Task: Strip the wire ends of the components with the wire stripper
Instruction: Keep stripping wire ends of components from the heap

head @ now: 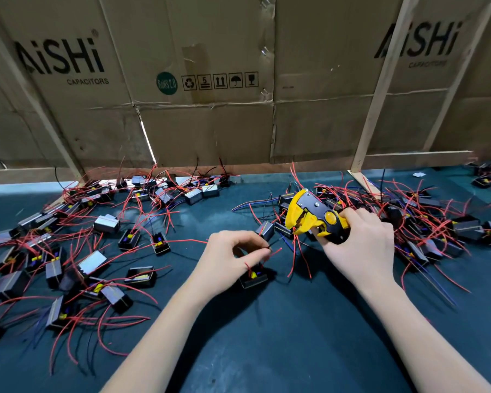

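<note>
Now we see the right hand [360,248] gripping the handles of the yellow wire stripper [313,215], its head pointing left. Just left of the stripper, the left hand [230,262] pinches a red wire [262,252] between thumb and fingertips; that wire's black component [254,277] sits on the green bench [267,336] under the hand. Piles of wired components [68,251] lie left and right of the stripper, before a cardboard wall [210,123].

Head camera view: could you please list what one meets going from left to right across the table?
Pile of components with red wires → left hand pinching a wire above a component → wire stripper → right hand holding it → second pile.
</note>
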